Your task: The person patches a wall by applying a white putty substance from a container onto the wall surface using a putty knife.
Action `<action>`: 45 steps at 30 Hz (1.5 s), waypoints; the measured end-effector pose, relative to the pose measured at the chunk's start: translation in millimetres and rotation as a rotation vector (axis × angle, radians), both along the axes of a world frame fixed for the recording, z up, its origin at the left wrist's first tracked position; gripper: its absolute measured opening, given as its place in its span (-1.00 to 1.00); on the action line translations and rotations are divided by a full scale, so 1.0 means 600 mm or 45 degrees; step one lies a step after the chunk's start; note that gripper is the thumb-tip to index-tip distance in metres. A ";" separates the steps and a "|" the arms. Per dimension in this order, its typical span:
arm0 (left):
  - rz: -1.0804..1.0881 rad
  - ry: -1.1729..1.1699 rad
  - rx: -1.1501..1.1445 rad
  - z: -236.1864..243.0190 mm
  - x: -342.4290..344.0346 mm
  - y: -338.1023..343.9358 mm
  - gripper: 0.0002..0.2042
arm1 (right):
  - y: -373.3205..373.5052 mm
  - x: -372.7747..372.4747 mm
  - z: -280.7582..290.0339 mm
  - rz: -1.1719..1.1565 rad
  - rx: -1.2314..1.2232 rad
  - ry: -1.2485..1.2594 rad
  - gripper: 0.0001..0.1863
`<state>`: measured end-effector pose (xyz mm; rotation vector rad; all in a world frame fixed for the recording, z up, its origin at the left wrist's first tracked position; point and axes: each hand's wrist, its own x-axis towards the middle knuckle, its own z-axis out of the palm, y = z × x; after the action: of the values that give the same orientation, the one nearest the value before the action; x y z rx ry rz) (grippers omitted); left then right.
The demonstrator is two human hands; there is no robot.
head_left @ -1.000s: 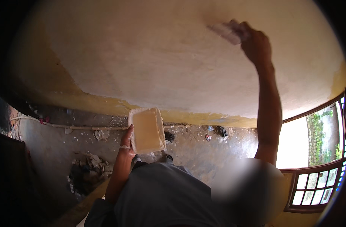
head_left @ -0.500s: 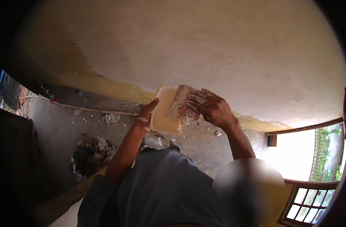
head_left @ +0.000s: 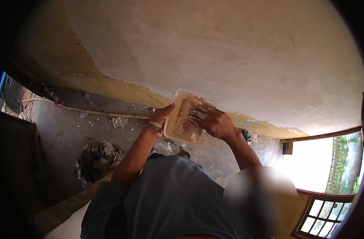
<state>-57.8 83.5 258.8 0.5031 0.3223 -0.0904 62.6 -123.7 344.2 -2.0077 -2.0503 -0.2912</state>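
In front of my body, a shallow rectangular tub [head_left: 175,115] with a whitish, smeared rim is gripped along its left side by my left hand [head_left: 159,118], the thumb over the rim. Inside it lies a flat reddish-brown scraper blade [head_left: 184,116], caked with pale paste. My right hand [head_left: 213,121] holds this scraper from the right, fingers spread over its face and coated in paste. Its lower edge is down in the tub, near the tub's floor. Beyond the tub rises a wall [head_left: 198,47] coated in pale plaster, with a bare yellow band along its bottom.
A long pole [head_left: 98,114] lies on the spattered concrete floor [head_left: 62,135] at the left. Nearer me sits a heap of crumpled paper or sacks [head_left: 98,161]. A paned window [head_left: 323,213] and a bright opening [head_left: 309,163] are at the right. A small dark box [head_left: 287,148] stands by the wall.
My right hand has brought the scraper left and down into the tub, its blade now within the rim. The tub has shifted slightly right and tilted in my left hand.
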 end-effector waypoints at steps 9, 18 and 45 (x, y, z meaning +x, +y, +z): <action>0.002 0.097 0.149 -0.007 0.001 -0.002 -0.43 | 0.012 0.005 -0.016 -0.039 0.158 0.056 -0.61; 0.088 0.052 0.166 0.004 -0.017 0.025 -0.34 | -0.002 -0.021 -0.057 -0.234 0.556 -0.200 -0.64; 0.664 0.284 0.105 -0.063 -0.120 0.151 -0.42 | 0.174 0.182 0.185 -0.968 0.634 -0.595 -0.73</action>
<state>-129.7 174.3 220.9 0.4777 0.6679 0.3771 171.9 -19.5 454.9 -2.4069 -1.1009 -1.3631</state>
